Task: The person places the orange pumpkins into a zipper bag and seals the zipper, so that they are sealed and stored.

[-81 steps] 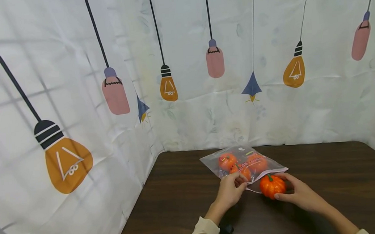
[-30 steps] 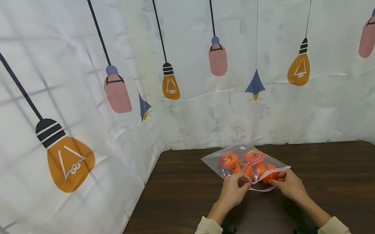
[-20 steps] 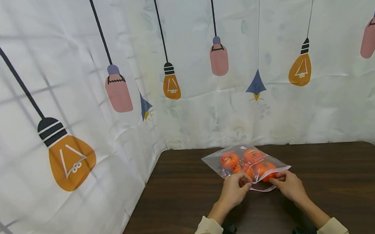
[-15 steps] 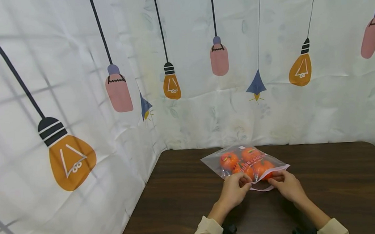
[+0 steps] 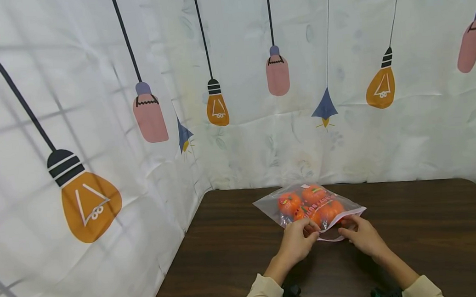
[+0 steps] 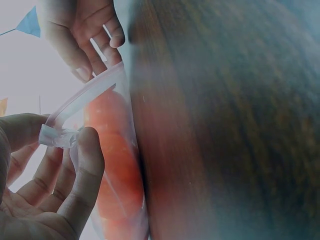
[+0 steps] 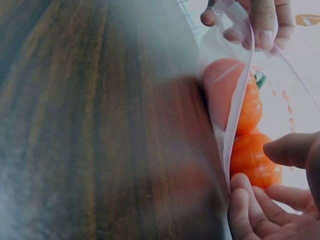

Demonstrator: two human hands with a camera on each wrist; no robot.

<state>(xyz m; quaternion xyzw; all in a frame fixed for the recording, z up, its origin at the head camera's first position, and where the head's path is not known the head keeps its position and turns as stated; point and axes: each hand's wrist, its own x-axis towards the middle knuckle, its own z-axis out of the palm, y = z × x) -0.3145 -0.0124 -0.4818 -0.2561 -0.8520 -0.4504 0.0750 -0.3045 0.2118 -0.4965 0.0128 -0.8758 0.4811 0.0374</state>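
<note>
A clear zip bag [image 5: 268, 205] with a pink-edged mouth lies on the table, holding several small orange toy pumpkins [image 5: 289, 203]. My left hand [image 5: 296, 243] pinches the near lip of the mouth; the left wrist view shows its thumb and finger at a clear zip slider [image 6: 56, 136]. At the right side of the mouth is my right hand [image 5: 364, 236], thumb spread from its fingers. Up close in the right wrist view, its fingertips [image 7: 241, 182] touch the bag's edge, near a pumpkin [image 7: 255, 159] inside. That hand grips no pumpkin.
The dark wood-grain table [image 5: 426, 227] extends to both sides of the bag. Behind and to the left hangs a white curtain [image 5: 243, 157] printed with lamps. Cream sleeves [image 5: 260, 294] cover the forearms.
The pumpkin my right hand held outside the mouth has gone into the bag and moved deeper. My right hand has let it go, its thumb now apart. The left hand keeps its pinch.
</note>
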